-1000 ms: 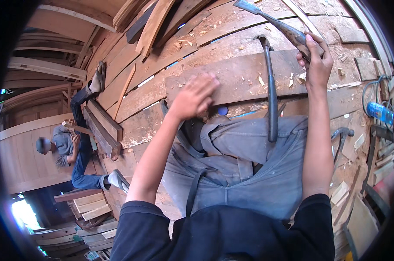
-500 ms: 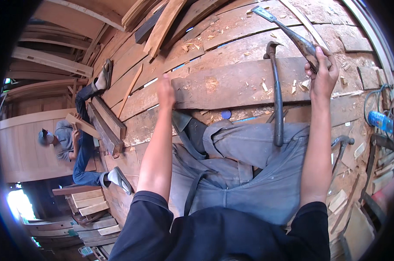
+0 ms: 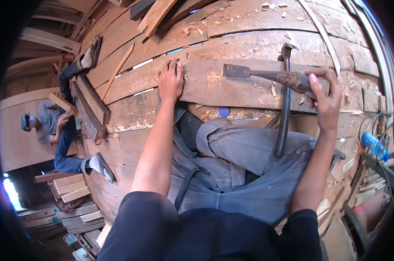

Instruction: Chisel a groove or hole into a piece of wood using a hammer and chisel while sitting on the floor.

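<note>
The right hand (image 3: 328, 95) has fingers clamped on a long, dark metal chisel (image 3: 266, 75) above the flat, brown wooden board (image 3: 249, 93); the left hand (image 3: 170, 82) is at its left end, grip unclear. Better keep those fingers off the blade's line.

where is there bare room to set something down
Mostly bare: the brown wooden plank between its pale square patch and pale wood chips; tan floorboards between the left forearm and dark wooden beams. Crowded: the plank's right half, under the long dark hammer and the right hand's rusty metal chisel.
</note>
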Action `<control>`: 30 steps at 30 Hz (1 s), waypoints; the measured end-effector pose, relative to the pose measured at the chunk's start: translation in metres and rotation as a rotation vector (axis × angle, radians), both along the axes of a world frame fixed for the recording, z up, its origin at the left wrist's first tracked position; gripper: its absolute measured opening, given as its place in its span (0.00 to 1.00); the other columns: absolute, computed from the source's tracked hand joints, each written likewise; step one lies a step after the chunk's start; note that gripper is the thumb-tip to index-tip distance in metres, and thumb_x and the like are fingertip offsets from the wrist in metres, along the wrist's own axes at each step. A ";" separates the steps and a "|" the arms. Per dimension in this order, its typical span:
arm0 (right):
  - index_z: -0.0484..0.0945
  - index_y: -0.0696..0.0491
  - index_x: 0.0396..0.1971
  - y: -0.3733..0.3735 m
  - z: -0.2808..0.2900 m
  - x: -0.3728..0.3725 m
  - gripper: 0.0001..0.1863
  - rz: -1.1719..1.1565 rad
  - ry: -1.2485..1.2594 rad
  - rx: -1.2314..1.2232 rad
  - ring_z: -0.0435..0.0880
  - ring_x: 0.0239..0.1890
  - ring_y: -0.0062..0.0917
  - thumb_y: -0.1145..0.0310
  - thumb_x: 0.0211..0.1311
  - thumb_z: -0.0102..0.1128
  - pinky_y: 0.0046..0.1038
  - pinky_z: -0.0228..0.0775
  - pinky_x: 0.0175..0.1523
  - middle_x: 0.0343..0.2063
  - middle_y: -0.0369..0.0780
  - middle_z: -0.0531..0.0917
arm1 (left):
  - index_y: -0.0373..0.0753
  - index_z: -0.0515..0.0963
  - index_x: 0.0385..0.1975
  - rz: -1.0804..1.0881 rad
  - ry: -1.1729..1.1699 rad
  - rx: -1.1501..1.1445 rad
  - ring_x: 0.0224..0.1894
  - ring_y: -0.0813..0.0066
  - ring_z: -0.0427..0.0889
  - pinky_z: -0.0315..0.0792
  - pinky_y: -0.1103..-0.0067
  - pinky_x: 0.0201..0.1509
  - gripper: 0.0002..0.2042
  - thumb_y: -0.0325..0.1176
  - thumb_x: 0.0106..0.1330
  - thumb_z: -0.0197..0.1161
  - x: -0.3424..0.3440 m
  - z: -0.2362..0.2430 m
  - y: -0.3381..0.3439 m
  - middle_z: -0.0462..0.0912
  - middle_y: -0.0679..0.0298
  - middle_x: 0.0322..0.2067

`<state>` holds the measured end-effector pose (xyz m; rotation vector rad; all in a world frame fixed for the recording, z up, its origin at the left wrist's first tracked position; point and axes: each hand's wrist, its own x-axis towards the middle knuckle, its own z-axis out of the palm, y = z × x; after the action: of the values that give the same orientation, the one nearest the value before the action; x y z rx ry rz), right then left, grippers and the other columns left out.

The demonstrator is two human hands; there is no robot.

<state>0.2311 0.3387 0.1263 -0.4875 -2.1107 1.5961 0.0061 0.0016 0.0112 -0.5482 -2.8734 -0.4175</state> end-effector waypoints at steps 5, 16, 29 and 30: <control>0.77 0.58 0.31 -0.013 -0.001 -0.004 0.11 0.051 -0.069 0.079 0.68 0.19 0.10 0.64 0.63 0.56 0.15 0.55 0.17 0.27 0.33 0.74 | 0.48 0.74 0.52 0.026 -0.041 0.041 0.55 0.60 0.73 0.57 0.59 0.62 0.18 0.49 0.72 0.44 -0.003 0.001 -0.002 0.73 0.60 0.52; 0.74 0.57 0.43 -0.037 0.007 -0.012 0.16 -0.064 0.014 -0.116 0.67 0.17 0.11 0.64 0.59 0.62 0.13 0.54 0.17 0.30 0.35 0.78 | 0.48 0.75 0.50 0.027 -0.045 0.058 0.56 0.61 0.73 0.59 0.60 0.60 0.18 0.50 0.69 0.47 -0.003 -0.001 -0.002 0.74 0.61 0.51; 0.74 0.57 0.45 -0.140 0.025 -0.186 0.16 0.269 0.465 -0.168 0.78 0.37 0.18 0.65 0.61 0.64 0.19 0.71 0.45 0.37 0.37 0.80 | 0.47 0.75 0.49 0.023 0.030 0.061 0.54 0.59 0.74 0.62 0.62 0.57 0.17 0.48 0.70 0.48 -0.004 -0.007 -0.005 0.75 0.60 0.50; 0.73 0.59 0.42 -0.145 0.016 -0.211 0.16 0.308 0.605 -0.083 0.78 0.38 0.16 0.66 0.60 0.65 0.18 0.71 0.44 0.36 0.38 0.81 | 0.47 0.76 0.49 0.010 0.023 0.079 0.54 0.58 0.74 0.62 0.62 0.57 0.17 0.47 0.69 0.48 -0.004 -0.008 0.002 0.75 0.59 0.50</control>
<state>0.0201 0.1933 0.1423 0.2897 -1.7080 1.7210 0.0018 0.0037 0.0034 -0.5208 -2.8229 -0.5168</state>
